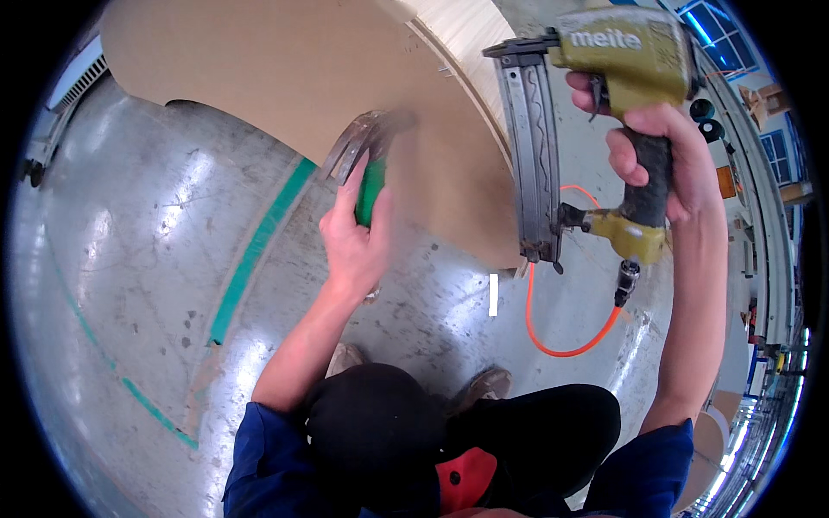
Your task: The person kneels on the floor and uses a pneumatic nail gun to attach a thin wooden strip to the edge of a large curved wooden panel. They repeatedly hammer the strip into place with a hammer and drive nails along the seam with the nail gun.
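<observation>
Concrete floor (155,224) (green tape (259,250)), brown board (285,69).

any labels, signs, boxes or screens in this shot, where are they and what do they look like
Label on nail gun: top right, on the olive-yellow body held in the right hand; white lettering.
Cardboard boxes: far right edge by the blue-framed windows, small, brown.
No screens or signs that I can make out.

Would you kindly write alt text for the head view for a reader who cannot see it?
A person's right hand grips an olive-yellow pneumatic nail gun fed by an orange air hose, while the left hand holds a green-handled tool against a brown board above a grey concrete floor.
</observation>
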{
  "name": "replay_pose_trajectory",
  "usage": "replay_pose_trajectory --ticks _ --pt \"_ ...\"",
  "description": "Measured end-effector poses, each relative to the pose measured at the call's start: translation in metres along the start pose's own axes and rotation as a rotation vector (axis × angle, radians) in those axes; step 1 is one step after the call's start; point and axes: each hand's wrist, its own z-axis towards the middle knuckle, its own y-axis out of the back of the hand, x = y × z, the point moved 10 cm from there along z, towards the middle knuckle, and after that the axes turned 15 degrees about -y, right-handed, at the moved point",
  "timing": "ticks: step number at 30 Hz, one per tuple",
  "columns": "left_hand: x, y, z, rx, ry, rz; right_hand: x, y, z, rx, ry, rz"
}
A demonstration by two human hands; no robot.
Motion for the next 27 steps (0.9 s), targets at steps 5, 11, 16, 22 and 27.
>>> replay_pose_trajectory --ticks 5,11,16,22,27 --pt "-0.007 0.015 0.007 -0.032 0.033 -0.088 -0.020 0.012 -0.026 -0.095 -0.084 -0.032" --pt "-0.052 0.027 0.020 -0.011 -0.301 0.074 -0.060 -0.017 -0.070 -0.132 -0.164 0.014" --pt "-0.063 0.007 0.043 -0.104 -0.528 0.245 -0.081 0.000 -0.057 -0.140 -0.221 0.074" --pt "-0.054 0.006 0.040 -0.201 -0.541 0.239 -0.076 0.013 -0.052 -0.152 -0.149 0.106" --pt "-0.026 -0.012 0.043 -0.077 -0.413 0.302 -0.068 0.015 -0.042 -0.189 -0.092 0.147"
